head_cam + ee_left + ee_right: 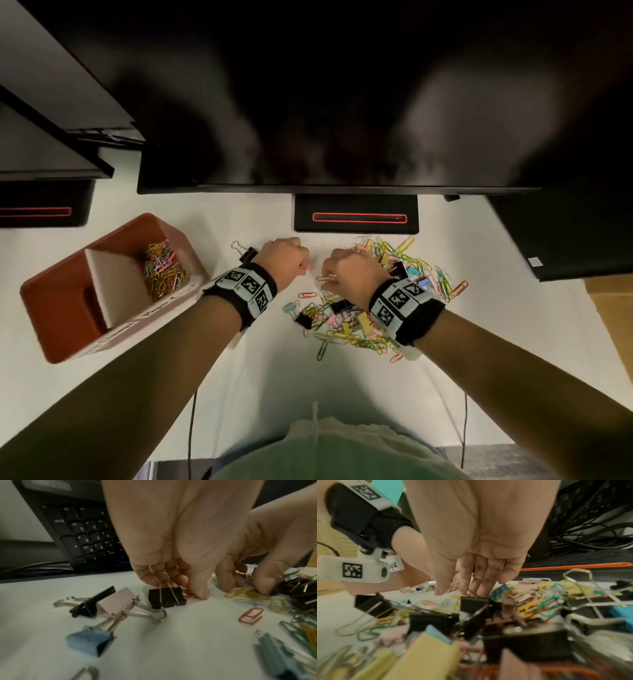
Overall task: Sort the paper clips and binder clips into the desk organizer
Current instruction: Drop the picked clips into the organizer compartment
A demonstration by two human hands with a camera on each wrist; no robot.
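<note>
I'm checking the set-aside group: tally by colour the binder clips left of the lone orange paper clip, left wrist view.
Black binder clips: 2
Pink binder clip: 1
Blue binder clip: 1
Total: 4
Wire loop at bottom edge: body unseen, uncounted.

Dim room. White desk (260, 377) is the brightest surface, evenly lit, with soft arm shadows. Above it, the monitor (325, 102) shows only hazy pale reflections. Head view bends straight edges toward the corners. Both wrist views: foreground binder clips (426, 654) heavily blurred, edges smeared.
</note>
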